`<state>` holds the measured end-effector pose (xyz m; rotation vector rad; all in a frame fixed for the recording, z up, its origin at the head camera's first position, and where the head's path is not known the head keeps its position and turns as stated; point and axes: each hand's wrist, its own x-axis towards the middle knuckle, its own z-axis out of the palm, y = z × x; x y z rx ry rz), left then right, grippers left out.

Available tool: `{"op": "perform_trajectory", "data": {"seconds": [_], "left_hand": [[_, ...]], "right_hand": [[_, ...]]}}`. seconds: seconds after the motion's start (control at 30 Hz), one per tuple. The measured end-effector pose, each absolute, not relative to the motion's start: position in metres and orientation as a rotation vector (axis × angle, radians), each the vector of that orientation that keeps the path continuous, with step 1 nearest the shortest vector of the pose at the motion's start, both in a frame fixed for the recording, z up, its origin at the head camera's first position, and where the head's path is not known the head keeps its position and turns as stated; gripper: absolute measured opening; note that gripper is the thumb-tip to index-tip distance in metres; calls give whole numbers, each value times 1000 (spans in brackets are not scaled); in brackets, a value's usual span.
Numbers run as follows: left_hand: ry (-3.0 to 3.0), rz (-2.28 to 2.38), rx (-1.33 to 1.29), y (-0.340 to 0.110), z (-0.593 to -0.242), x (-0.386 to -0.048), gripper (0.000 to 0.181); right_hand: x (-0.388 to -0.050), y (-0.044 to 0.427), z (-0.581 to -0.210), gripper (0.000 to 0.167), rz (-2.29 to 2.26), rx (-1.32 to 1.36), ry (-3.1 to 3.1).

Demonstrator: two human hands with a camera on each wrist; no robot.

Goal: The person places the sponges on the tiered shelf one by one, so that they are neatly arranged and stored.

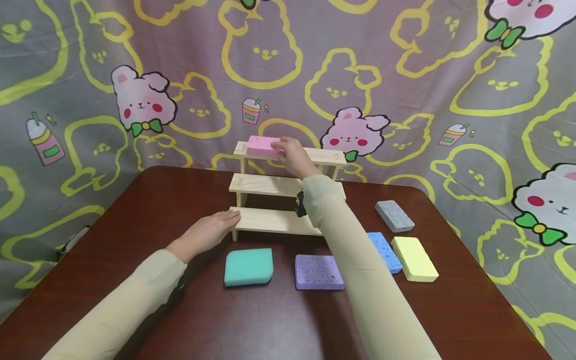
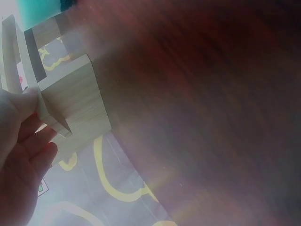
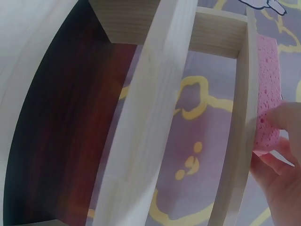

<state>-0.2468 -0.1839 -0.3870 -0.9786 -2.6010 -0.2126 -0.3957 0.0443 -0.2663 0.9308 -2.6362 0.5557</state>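
A pink sponge [image 1: 260,145] lies on the left part of the top step of a three-tier wooden stand [image 1: 270,220]. My right hand [image 1: 296,156] grips the sponge by its right end. In the right wrist view, thumb and fingers of the right hand [image 3: 282,169] pinch the pink sponge [image 3: 268,89] against the top board's level. At the lowest step's left end is my left hand [image 1: 207,232]. The left wrist view shows that left hand [image 2: 23,155] holding the board's end, thumb on one side and fingers on the other.
On the brown table [image 1: 252,325], a teal sponge [image 1: 249,267] and a purple sponge [image 1: 317,272] lie before the stand. To the right are a blue sponge [image 1: 382,252], partly behind my sleeve, a yellow sponge [image 1: 415,259] and a grey sponge [image 1: 394,216]. A patterned curtain [image 1: 189,40] hangs behind.
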Motion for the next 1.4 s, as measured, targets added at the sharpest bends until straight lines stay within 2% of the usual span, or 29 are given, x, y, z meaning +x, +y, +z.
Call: {"op": "perform_trajectory", "data": {"seconds": [0.63, 1.4], "left_hand": [[-2605, -219, -978, -184, -386, -246, 32], [-2600, -213, -981, -186, -389, -249, 31]], "right_hand": [[-393, 48, -264, 41, 518, 941, -2652], [-361, 86, -222, 45, 823, 953, -2570]]}}
